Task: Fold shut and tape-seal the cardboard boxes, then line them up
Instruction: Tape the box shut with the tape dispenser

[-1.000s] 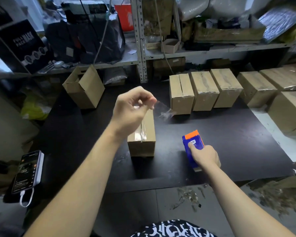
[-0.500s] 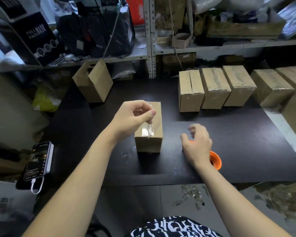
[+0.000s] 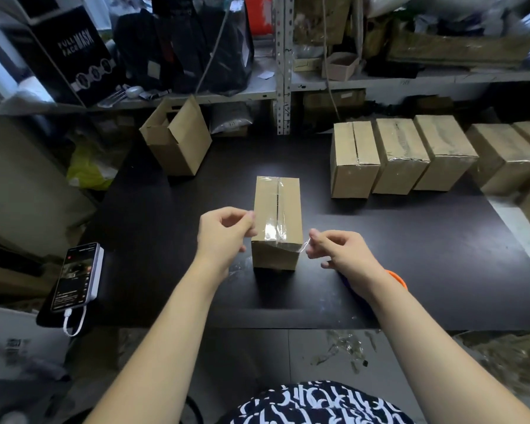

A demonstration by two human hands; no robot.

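Fingers (image 3: 314, 240) of the right hand (image 3: 343, 255) pinch the loose end of the clear tape (image 3: 272, 232) beside the cardboard box (image 3: 276, 203), which stands on the table (image 3: 410, 255) between both hands, long axis running directly away, while the left hand (image 3: 222, 237) curls against its left edge, grip indeterminate.

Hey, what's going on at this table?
A person is tape-sealing a cardboard box on the black table. Clear tape runs along its top seam and over the near edge. The right hand pinches the loose tape end by the near right corner; the left hand, fingers curled, is at the box's left edge. Behind, closed boxes stand in a row, with one open box back left.
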